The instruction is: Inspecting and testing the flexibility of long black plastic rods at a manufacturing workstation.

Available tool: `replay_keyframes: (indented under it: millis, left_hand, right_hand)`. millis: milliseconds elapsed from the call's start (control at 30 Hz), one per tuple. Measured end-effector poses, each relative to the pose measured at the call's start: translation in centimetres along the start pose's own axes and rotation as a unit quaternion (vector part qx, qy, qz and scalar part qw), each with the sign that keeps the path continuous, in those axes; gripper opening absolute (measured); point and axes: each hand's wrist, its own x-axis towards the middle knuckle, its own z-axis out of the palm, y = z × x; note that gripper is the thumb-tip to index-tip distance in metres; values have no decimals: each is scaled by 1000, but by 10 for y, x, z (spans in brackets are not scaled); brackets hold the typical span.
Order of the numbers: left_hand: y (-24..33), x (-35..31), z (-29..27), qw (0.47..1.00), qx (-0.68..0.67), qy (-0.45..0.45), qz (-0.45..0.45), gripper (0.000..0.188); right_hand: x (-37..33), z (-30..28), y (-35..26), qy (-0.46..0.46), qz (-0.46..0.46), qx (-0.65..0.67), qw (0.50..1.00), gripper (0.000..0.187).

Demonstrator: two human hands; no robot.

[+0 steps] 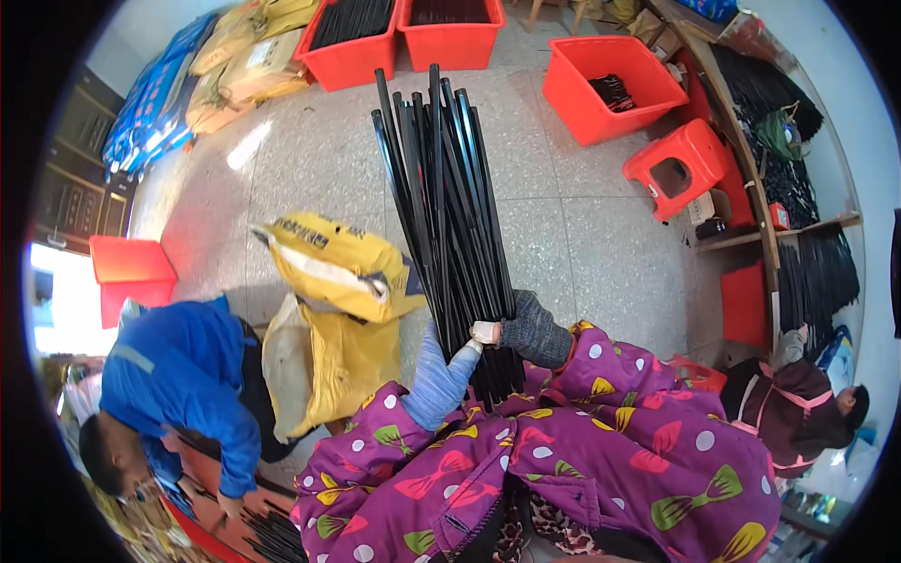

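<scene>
A thick bundle of long black rods (450, 216) stands tilted away from me, its far ends uneven and fanned out. My left hand (439, 375), in a blue-grey knit glove, is closed round the bundle's near part from the left. From the right, my right hand (526, 330), in a dark grey glove with a pale-wrapped thumb tip, grips the same bundle slightly higher. The two thumbs nearly meet across the front of the rods. Below my hands, the near ends reach my purple patterned smock (563, 450). Most of my fingers are hidden behind the bundle.
Yellow sacks (347, 347) lie on the floor at left, near a person in blue (178, 375) bent over more black rods (277, 535). Red bins (610, 89) and a red stool (678, 169) stand farther off. Shelves (779, 188) and another person (798, 408) are at right.
</scene>
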Motion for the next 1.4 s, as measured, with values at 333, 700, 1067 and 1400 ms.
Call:
replay_keyframes:
  millis: [333, 700, 1067, 1400]
  left_hand:
    - [39, 177, -8, 992, 29, -97, -71, 51]
    - [63, 393, 41, 986, 45, -146, -63, 56]
    - [121, 613, 80, 979, 30, -185, -74, 57]
    - [171, 830, 99, 941, 116, -307, -79, 64]
  right_hand:
    - [117, -59, -72, 93, -60, 90, 990, 30]
    - [261, -192, -147, 126, -79, 101, 984, 28]
    - [413, -309, -245, 147, -89, 139, 975, 30]
    - [552, -409, -305, 270, -136, 84, 950, 32]
